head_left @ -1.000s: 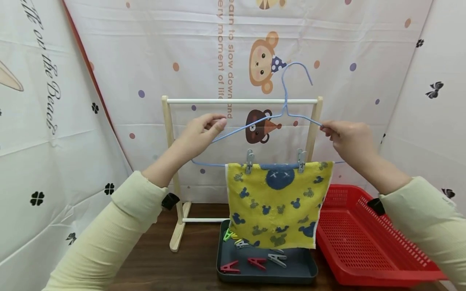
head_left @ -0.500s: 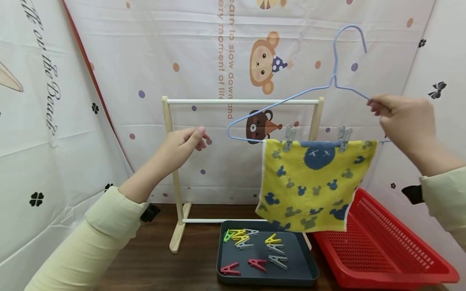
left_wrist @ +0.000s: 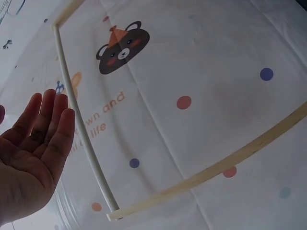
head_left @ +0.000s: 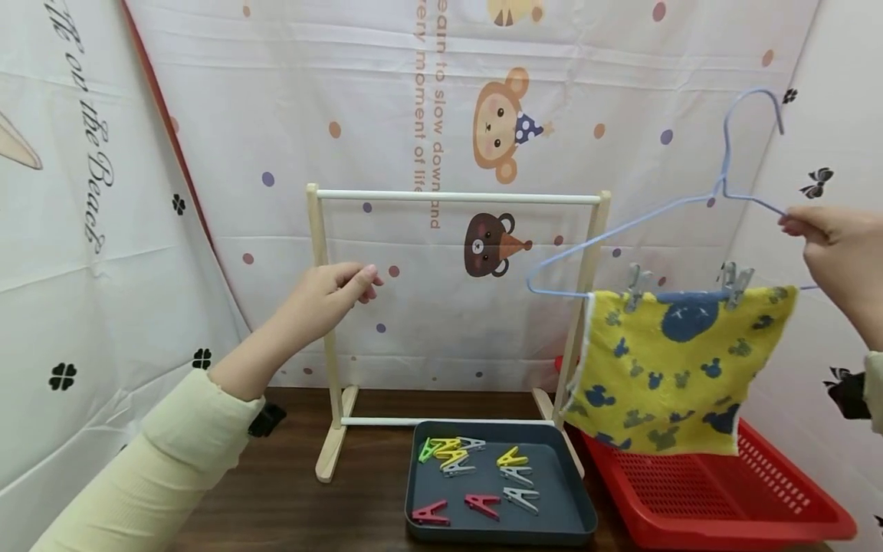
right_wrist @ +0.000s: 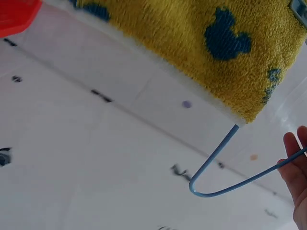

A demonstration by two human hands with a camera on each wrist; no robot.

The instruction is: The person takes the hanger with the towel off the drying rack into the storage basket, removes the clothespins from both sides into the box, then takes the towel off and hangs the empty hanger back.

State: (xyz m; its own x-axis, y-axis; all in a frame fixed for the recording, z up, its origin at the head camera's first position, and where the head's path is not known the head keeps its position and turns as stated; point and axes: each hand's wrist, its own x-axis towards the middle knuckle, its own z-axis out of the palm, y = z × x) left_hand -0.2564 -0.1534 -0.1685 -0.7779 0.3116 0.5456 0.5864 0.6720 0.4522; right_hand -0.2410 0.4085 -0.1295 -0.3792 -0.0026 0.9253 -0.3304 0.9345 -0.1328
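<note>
A blue wire hanger (head_left: 624, 228) is pinched at its right shoulder by my right hand (head_left: 843, 257). From its lower bar hangs a yellow towel (head_left: 672, 376) with blue prints, fastened by two grey clothespins (head_left: 636, 287). The towel hangs in front of the red basket (head_left: 690, 529), partly covering it. In the right wrist view the hanger's bent end (right_wrist: 193, 187) sticks out past the towel's corner. My left hand (head_left: 319, 299) holds nothing, fingers relaxed, in front of the left post of a wooden rack (head_left: 458, 197).
On the brown table (head_left: 276, 491) stands a dark grey tray (head_left: 500, 537) with several loose clothespins (head_left: 483, 504) in red, yellow, green and grey. The rack's feet (head_left: 333, 448) stand behind the tray. Printed white cloth surrounds the table.
My right hand has carried the hanger and towel to the right, first rising, then lowering slightly. My left hand has come away from the hanger, moving left and down. More of the tray shows.
</note>
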